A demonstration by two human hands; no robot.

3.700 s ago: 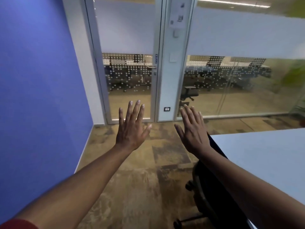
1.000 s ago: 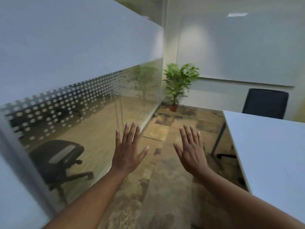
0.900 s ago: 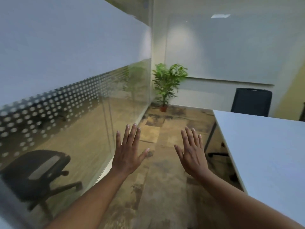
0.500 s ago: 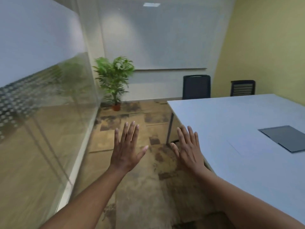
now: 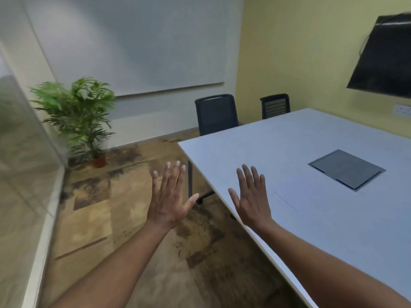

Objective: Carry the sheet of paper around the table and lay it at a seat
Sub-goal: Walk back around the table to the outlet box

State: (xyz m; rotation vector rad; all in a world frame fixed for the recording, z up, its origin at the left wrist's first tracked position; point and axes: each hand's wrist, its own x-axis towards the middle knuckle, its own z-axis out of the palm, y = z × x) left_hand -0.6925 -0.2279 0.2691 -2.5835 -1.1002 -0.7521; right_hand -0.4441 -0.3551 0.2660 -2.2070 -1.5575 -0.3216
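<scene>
Beside the desk [image 5: 300, 152] corner, my left hand [image 5: 169, 203] and right hand [image 5: 252, 201] hang flat, fingers [image 5: 175, 174] spread and released, holding nothing. No paper shows anywhere, so I judge carrying hasn't begun; next I must find the sheet. Two chairs [image 5: 215, 114] stand at the far edge, a plant [image 5: 77, 116] by the glass.

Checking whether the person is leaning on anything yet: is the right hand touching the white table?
Cannot tell. In the head view the right hand, fingers spread, overlaps the table edge, but one downward view shows neither contact nor gap plainly.
</scene>
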